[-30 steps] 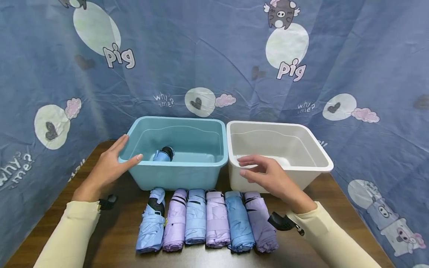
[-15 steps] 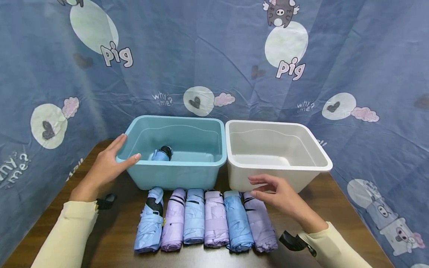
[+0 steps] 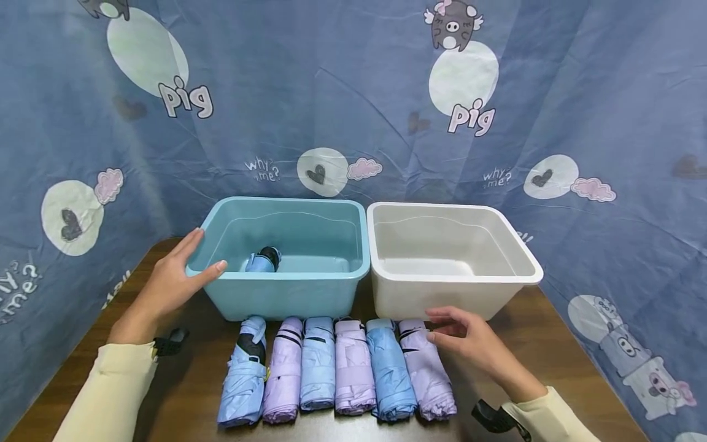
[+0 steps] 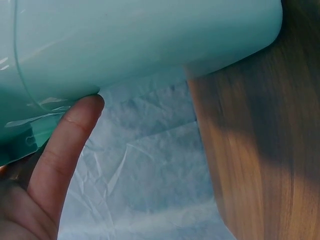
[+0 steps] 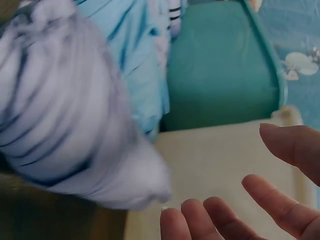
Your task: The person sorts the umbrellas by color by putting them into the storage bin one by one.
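Note:
Six folded umbrellas lie in a row on the wooden table (image 3: 525, 344), blue and purple by turns. My right hand (image 3: 464, 334) hovers beside the top end of the rightmost purple umbrella (image 3: 426, 371), fingers relaxed and spread, holding nothing. In the right wrist view that purple umbrella (image 5: 65, 125) is blurred, just left of my fingertips (image 5: 220, 215). My left hand (image 3: 171, 282) rests on the left front corner of the blue bin (image 3: 276, 298), thumb lying along its rim (image 4: 70, 125). One blue umbrella (image 3: 259, 261) lies inside that bin.
A white bin (image 3: 453, 294) stands right of the blue one, touching it, with nothing visible inside. A blue patterned cloth (image 3: 353, 110) hangs close behind and at both sides. Bare wood shows on the table to the right of the row.
My right hand has dropped from above the white bin's front rim down and toward me to the rightmost purple umbrella. The left hand has stayed on the blue bin.

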`<state>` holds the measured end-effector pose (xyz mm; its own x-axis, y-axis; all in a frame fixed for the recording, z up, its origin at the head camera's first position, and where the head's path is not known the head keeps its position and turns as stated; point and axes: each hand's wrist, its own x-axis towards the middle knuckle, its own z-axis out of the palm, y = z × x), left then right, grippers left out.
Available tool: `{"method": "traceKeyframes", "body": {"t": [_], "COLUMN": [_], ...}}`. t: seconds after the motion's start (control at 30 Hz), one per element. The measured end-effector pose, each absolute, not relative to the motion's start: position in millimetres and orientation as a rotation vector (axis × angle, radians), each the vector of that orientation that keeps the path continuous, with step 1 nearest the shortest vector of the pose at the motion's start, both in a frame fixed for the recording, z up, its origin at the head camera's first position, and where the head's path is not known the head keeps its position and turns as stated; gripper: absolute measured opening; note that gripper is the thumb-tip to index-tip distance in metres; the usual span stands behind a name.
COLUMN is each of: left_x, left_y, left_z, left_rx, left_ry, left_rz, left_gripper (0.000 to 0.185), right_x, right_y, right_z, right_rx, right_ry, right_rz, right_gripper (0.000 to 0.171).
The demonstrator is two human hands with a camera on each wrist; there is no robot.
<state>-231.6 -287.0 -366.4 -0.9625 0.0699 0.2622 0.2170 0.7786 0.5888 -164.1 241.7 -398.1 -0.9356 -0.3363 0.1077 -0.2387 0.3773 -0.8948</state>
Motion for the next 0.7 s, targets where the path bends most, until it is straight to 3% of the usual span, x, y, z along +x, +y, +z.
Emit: {"method": "traceKeyframes", "body": {"t": [0.37, 0.7], "left_x": [-229, -232], "left_y": [-287, -288], "left_z": [-372, -371], "left_rx": [-0.233, -0.227], "left_ry": [-2.734, -2.720], "left_rz": [-0.954, -0.957], "left_gripper": [0.090, 0.089], "right_x": [-160, -157], "right_y": [244, 241], "right_z": [-425, -437], "right_rx": [-0.454, -0.297], "right_ry": [2.635, 2.614], "right_rz": [-1.473, -1.450], "right_gripper": [0.051, 0.071]}}
